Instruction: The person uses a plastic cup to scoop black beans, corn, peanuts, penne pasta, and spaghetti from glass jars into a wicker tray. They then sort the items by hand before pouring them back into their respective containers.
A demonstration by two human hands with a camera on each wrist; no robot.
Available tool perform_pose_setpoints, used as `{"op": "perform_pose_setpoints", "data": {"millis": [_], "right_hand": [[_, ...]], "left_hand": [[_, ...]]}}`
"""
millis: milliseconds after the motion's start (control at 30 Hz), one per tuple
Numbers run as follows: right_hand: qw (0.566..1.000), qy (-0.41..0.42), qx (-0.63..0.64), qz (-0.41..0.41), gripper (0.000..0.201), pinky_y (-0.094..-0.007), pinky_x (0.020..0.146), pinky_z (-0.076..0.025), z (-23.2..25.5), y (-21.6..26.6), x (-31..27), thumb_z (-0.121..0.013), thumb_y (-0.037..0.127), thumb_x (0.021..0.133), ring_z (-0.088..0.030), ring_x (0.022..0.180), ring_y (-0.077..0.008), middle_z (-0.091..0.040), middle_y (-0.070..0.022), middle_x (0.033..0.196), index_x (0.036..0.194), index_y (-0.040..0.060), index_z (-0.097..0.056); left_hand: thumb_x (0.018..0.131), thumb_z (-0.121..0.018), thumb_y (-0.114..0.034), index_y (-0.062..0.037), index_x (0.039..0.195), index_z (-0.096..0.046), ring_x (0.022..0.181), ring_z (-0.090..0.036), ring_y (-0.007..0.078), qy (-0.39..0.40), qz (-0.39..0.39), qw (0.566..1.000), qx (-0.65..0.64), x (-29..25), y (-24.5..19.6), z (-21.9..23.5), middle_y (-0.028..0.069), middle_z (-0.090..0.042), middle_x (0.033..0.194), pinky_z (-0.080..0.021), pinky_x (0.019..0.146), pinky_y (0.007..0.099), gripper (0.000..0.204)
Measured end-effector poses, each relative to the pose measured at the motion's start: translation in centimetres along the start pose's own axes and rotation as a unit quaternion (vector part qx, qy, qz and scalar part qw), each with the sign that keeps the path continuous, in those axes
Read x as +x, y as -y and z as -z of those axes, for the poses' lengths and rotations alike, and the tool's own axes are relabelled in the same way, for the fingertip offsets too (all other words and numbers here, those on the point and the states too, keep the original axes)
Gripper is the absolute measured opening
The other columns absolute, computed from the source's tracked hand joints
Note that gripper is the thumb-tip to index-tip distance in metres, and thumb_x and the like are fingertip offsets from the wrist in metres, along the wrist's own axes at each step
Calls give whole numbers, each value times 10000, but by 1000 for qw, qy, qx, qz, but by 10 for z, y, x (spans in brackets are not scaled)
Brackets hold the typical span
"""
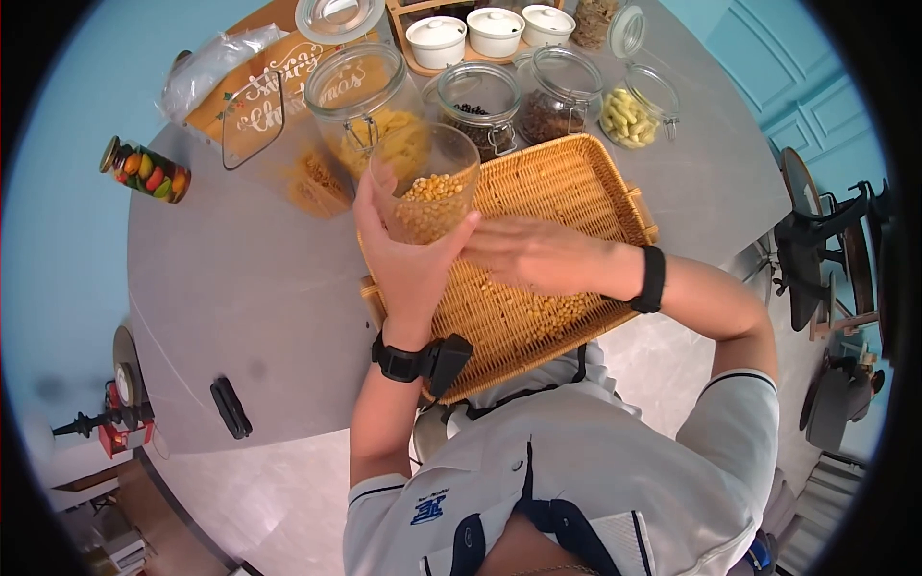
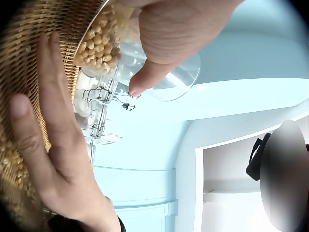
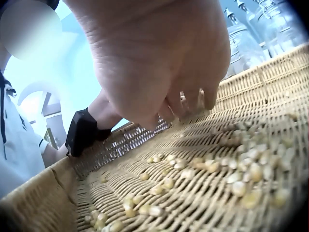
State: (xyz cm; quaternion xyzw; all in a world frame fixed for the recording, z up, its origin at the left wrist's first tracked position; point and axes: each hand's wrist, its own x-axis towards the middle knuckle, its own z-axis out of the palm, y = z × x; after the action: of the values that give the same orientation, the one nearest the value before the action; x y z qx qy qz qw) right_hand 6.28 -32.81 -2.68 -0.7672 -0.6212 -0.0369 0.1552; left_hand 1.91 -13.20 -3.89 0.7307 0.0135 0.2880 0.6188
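The left hand (image 1: 408, 254) grips a clear container (image 1: 423, 178) partly filled with corn kernels (image 1: 434, 192), tilted over the wicker tray (image 1: 557, 182). Its thumb (image 2: 147, 77) presses on the clear wall in the left wrist view. The right hand (image 1: 543, 254) is over the tray beside the container, palm down, fingers extended and slightly blurred; in the right wrist view this hand (image 3: 159, 63) has its fingertips low near the weave. Loose kernels (image 1: 557, 312) lie on the tray's near part, also seen as scattered kernels (image 3: 251, 164) in the right wrist view.
Behind the tray stand glass jars of pasta (image 1: 384, 139), dark contents (image 1: 477, 120) and yellow-green pieces (image 1: 631, 117), plus white lidded pots (image 1: 437, 43). A jar of colourful items (image 1: 146, 171) stands far left; a black object (image 1: 230, 408) lies near the table's left front edge.
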Motion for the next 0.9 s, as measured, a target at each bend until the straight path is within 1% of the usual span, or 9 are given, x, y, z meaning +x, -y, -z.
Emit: {"op": "perform_pose_setpoints", "data": {"millis": [100, 200, 300, 400, 500, 533, 633, 733, 900], "right_hand": [[999, -17, -11, 31, 315, -378, 1108, -453, -25, 3, 0, -648, 197, 925, -568, 1293, -284, -654, -159, 1280, 1140, -27, -701], [996, 53, -31, 61, 294, -394, 1054, -492, -14, -7, -7, -660, 198, 907, -609, 1222, -295, -670, -151, 1231, 1082, -30, -720], [997, 70, -33, -3, 240, -419, 983, -526, -1, -9, -24, -654, 186, 914, -652, 1109, -304, -692, -147, 1163, 1016, -14, -740], [992, 95, 33, -77, 224, -432, 928, -544, 20, -16, -34, -646, 179, 933, -668, 1016, -321, -704, -155, 1121, 994, -15, -740], [982, -18, 45, -184, 265, -436, 946, -540, 21, -34, -39, -615, 202, 975, -662, 1049, -343, -701, -188, 1113, 1054, -26, -724], [967, -39, 36, -251, 356, -454, 980, -525, 20, -38, -39, -572, 259, 1023, -644, 1109, -383, -670, -222, 1203, 1148, -58, -677], [939, -44, 22, -339, 423, -467, 1015, -504, 3, -48, -51, -539, 302, 1046, -620, 1157, -416, -618, -252, 1297, 1211, -75, -634], [964, -42, 14, -261, 433, -454, 1037, -497, -5, -38, -59, -549, 294, 1045, -605, 1189, -425, -580, -259, 1357, 1249, -84, -609], [944, 68, 127, -298, 428, -434, 1062, -492, 22, -14, -40, -596, 244, 1010, -593, 1235, -402, -585, -224, 1383, 1307, -64, -588]], "left_hand": [[666, -955, -151, 12, 1504, -366, 1351, -481, 279, 2, 1, 1000, 8, -1, -1, 1, 167, -493, 1438, -390, 1138, 412, 1038], [664, -949, -114, 20, 1505, -369, 1308, -497, 268, 4, -6, 1000, 3, 0, -4, 0, 135, -505, 1402, -403, 1110, 399, 1030], [676, -956, -163, 9, 1498, -372, 1351, -481, 281, 9, -5, 1000, -2, -1, 1, 1, 167, -487, 1434, -390, 1138, 410, 1022], [675, -959, -170, 11, 1492, -375, 1347, -485, 279, 7, -14, 1000, -2, -1, 2, 1, 162, -486, 1434, -390, 1140, 405, 1020], [673, -960, -168, 12, 1491, -376, 1345, -486, 275, 12, 0, 1000, 10, -1, -3, 2, 157, -487, 1434, -390, 1141, 397, 1021], [673, -961, -168, 12, 1490, -376, 1345, -486, 273, 13, 0, 1000, 11, -1, -3, 2, 156, -487, 1435, -390, 1140, 395, 1021], [671, -961, -167, 12, 1489, -378, 1343, -487, 269, 17, 0, 1000, 16, -1, -4, 1, 154, -488, 1434, -392, 1138, 390, 1021], [671, -961, -163, 13, 1489, -378, 1343, -487, 268, 16, 0, 1000, 16, -1, -4, 1, 153, -490, 1433, -391, 1138, 390, 1020], [674, -956, -152, 16, 1490, -376, 1345, -483, 266, 17, -1, 1000, 20, -1, -4, 2, 152, -490, 1432, -388, 1141, 388, 1015]]}}
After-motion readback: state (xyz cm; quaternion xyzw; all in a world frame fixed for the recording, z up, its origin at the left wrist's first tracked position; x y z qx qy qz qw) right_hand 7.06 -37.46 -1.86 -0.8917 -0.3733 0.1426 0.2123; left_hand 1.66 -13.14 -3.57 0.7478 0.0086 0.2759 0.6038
